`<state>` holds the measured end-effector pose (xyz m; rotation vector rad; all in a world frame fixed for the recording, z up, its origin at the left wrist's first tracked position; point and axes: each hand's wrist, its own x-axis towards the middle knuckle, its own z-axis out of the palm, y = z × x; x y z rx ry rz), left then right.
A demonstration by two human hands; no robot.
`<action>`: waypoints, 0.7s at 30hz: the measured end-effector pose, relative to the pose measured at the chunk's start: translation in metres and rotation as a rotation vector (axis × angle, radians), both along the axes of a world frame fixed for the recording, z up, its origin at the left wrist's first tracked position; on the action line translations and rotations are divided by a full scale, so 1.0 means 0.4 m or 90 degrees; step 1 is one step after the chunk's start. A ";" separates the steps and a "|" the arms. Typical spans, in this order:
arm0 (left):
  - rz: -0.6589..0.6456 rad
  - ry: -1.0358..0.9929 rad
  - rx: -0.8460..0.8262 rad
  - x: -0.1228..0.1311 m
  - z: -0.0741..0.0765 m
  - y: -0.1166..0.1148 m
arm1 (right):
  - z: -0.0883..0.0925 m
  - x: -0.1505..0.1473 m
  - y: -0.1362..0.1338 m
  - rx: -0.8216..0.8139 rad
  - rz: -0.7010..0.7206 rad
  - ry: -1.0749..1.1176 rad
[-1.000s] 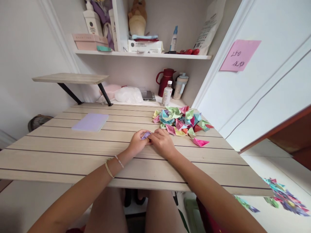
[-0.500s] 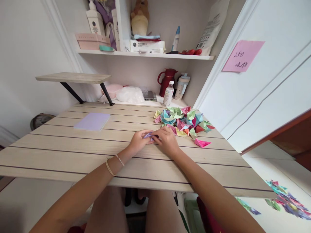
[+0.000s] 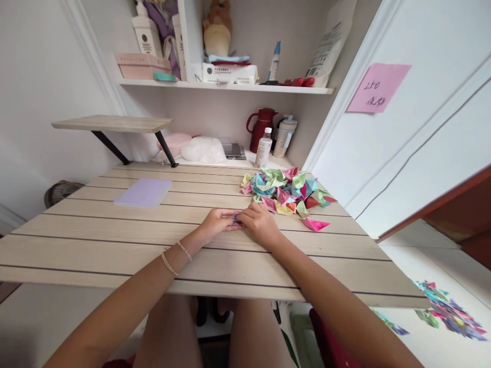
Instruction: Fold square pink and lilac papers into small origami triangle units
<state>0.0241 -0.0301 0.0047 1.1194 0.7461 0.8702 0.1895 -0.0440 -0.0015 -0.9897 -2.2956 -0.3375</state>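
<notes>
A small folded piece of purple paper [image 3: 235, 219] sits between my two hands, just above the wooden table [image 3: 126, 245]; most of it is covered by fingers. My left hand [image 3: 218, 223] pinches it from the left. From the right, my right hand [image 3: 260, 222] closes its fingers over the same paper. Beyond my right hand lies a heap of folded paper boats [image 3: 284, 190] in several colours. One bright pink paper boat [image 3: 316, 224] rests apart, at the right of the hand. Flat on the table's left side is a stack of light purple paper sheets [image 3: 142, 192].
A small raised wooden shelf [image 3: 115, 122] stands on black legs at the back left. Behind the heap are a clear bottle [image 3: 263, 149], a red jug [image 3: 262, 129] and a tumbler [image 3: 285, 137]. More folded paper [image 3: 452, 314] lies below the table at the right.
My fingers have shifted on the purple paper, and less of it shows between them now. The view has moved slightly; the boats and the sheets stay in place.
</notes>
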 end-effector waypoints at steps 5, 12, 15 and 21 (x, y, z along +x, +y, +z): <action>0.011 0.008 -0.007 -0.012 0.002 0.021 | 0.023 0.031 0.011 -0.090 -0.015 0.232; 0.033 0.046 0.020 -0.028 -0.004 0.039 | 0.036 0.045 0.006 -0.344 0.008 0.485; 0.011 0.127 0.119 -0.026 -0.006 0.035 | 0.019 0.025 0.006 -0.464 0.087 0.522; 0.173 0.384 0.564 -0.029 0.010 0.026 | 0.002 0.008 0.005 -0.516 0.087 0.577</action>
